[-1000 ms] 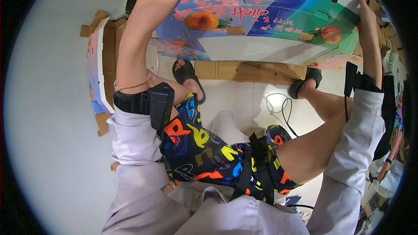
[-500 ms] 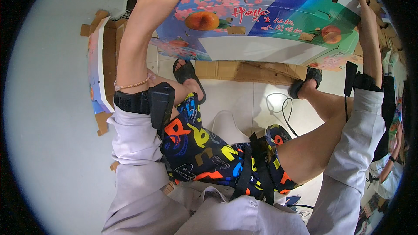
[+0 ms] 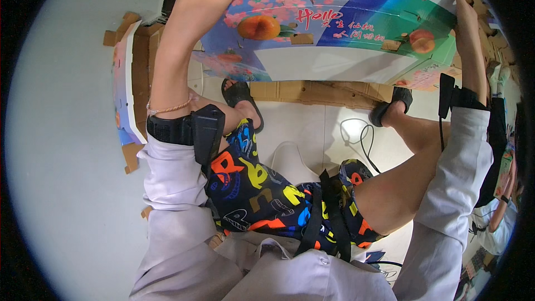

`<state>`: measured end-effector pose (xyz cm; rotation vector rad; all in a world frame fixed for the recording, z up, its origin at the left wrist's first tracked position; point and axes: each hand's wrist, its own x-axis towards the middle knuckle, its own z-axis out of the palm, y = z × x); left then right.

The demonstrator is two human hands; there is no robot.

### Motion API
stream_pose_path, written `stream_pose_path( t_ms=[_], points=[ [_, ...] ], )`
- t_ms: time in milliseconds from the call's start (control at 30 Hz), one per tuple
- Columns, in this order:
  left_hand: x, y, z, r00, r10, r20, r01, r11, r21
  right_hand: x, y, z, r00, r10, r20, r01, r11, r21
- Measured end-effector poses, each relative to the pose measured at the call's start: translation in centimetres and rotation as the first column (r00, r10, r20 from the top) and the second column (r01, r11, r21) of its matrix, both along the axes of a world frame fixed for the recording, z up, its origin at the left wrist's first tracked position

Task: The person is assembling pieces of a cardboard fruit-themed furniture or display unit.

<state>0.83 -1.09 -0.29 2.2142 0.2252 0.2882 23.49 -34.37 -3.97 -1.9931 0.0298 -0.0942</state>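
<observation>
A printed cardboard fruit box [image 3: 334, 64] spans the top of the head view, with peaches and pink blossoms on a blue, white and green side. My left hand [image 3: 203, 3] grips its upper left corner, thumb lying over the white rim and the other fingers mostly hidden. Along the right end of the box, my right hand [image 3: 466, 19] presses with its fingers at the edge, seen side-on. Between them, both hands hold the box up in front of my knees. The far part of the box runs out of view.
Another open printed box [image 3: 129, 83] stands at the left by the pale wall. Flat brown cardboard [image 3: 320, 93] lies on the tiled floor between my feet. A black cable [image 3: 368, 142] loops near my right leg. At the far right, a co-worker's arm [image 3: 497, 214] shows beside stacked cardboard.
My right hand and the right end of the box have shifted slightly left. The left hand barely moves. At the far right, the co-worker's arm has changed position.
</observation>
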Motion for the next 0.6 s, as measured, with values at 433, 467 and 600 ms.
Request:
stream_pose_path(
  t_ms=[433, 467, 600],
  points=[
    [-0.69, -0.34, 0.4, 0.999, -0.032, 0.011, 0.032, 0.999, -0.018, 1.08, 0.24, -0.65, 0.998, 0.064, 0.01, -0.063, 0.997, -0.05],
    [-0.72, -0.21, 0.32, 0.999, -0.031, 0.011, 0.031, 0.999, -0.018, 0.99, 0.33, -0.66, 0.998, 0.065, 0.011, -0.064, 0.997, -0.05],
    [-0.74, 0.13, 0.09, 0.997, 0.047, -0.057, -0.048, 0.999, -0.011, 0.35, 0.41, -0.47, 0.999, 0.035, 0.015, -0.034, 0.998, -0.061]
  ],
)
